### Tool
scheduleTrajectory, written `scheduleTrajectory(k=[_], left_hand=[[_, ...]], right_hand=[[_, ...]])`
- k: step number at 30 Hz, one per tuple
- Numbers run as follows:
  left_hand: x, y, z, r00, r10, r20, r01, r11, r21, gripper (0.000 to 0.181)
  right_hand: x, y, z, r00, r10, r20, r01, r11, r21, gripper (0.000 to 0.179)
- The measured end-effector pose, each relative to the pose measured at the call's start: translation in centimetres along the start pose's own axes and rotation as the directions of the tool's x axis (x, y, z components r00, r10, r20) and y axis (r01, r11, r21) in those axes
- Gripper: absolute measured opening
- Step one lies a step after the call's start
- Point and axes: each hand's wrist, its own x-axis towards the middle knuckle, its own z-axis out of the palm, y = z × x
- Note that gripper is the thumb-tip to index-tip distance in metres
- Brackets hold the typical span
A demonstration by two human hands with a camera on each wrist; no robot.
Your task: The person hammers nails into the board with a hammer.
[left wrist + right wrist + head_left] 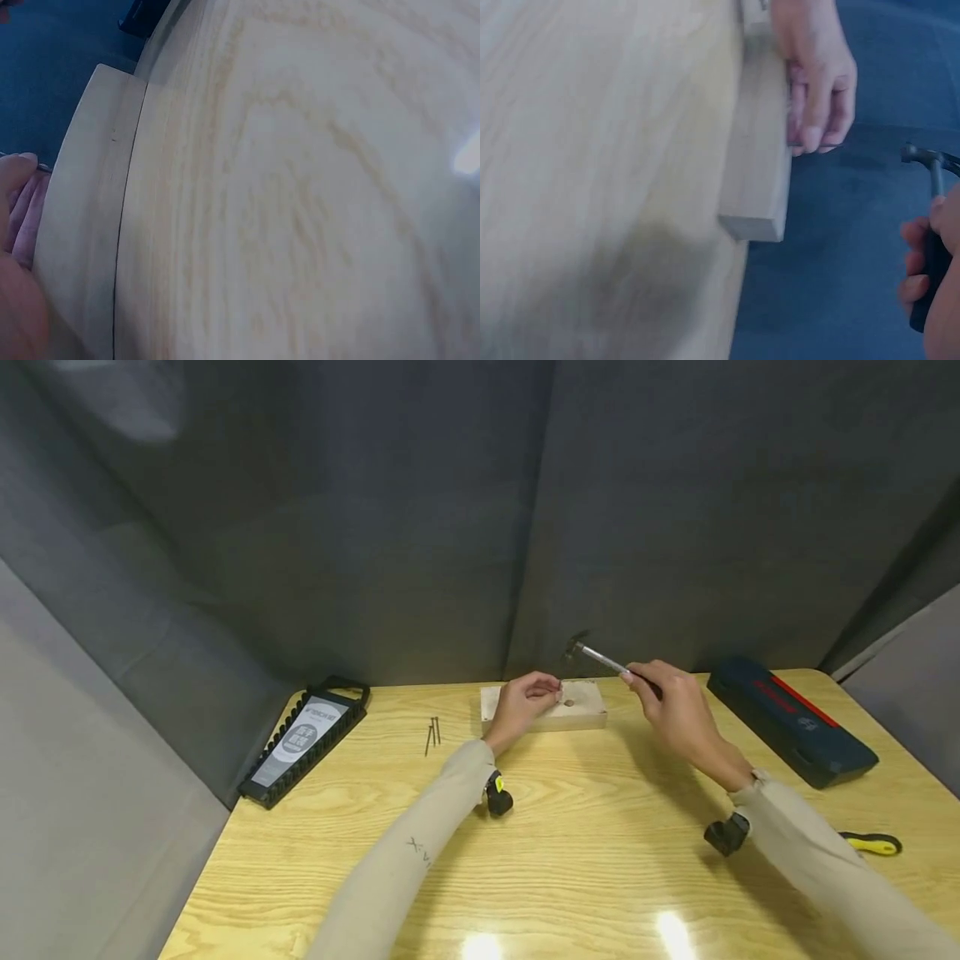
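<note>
A pale wooden block (573, 720) lies near the far edge of the table. Over its top, my left hand (525, 703) pinches a thin dark nail (834, 145) between thumb and fingers. The right wrist view has the nail standing out from the block's top face, its lower end right at the wood. My right hand (681, 714) grips a claw hammer (602, 659) by its dark handle, raised to the right of the block. The hammer's head is up in the air, apart from the nail.
Loose nails (432, 732) lie on the table left of the block. A black wrench rack (300, 745) with a grey label sits at far left. On the right are a dark blue case (787, 722) and a yellow-and-black handle (876, 844), partly hidden by my sleeve. A dark curtain (420, 527) hangs behind.
</note>
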Motion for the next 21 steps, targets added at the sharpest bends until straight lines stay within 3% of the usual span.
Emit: scheduleTrajectory(k=[4,9,11,15,17,21], left_hand=[[0.1,0.0,0.1,1.000,0.003,-0.002,-0.003,1.000,-0.012,0.018],[0.2,-0.3,0.3,1.000,0.016,-0.005,-0.017,1.000,-0.026,0.017],[0.0,-0.4,0.3,1.000,0.011,-0.008,-0.011,1.000,-0.024,0.017],[-0.3,-0.3,0.1,1.000,-0.009,-0.020,0.009,1.000,-0.016,0.016],[-0.3,-0.2,0.0,1.000,-0.004,-0.020,0.004,1.000,-0.013,0.016],[0.0,0.0,0.0,1.000,0.007,-0.011,-0.007,1.000,-0.002,0.018]], right_hand=[[0.4,-0.2,0.5,0.995,0.005,-0.099,-0.002,1.000,0.028,0.015],[-0.5,-0.4,1.2,0.999,0.052,0.009,-0.051,0.997,-0.064,0.013],[-0.6,-0.7,1.2,0.999,0.048,0.007,-0.047,0.996,-0.081,0.012],[0.2,-1.2,0.9,0.986,0.024,-0.165,-0.024,1.000,0.001,0.015],[0.3,-1.1,1.0,0.981,0.016,-0.195,-0.013,1.000,0.015,0.016],[-0.6,-0.7,1.6,0.999,0.036,-0.025,-0.038,0.995,-0.088,0.012]])
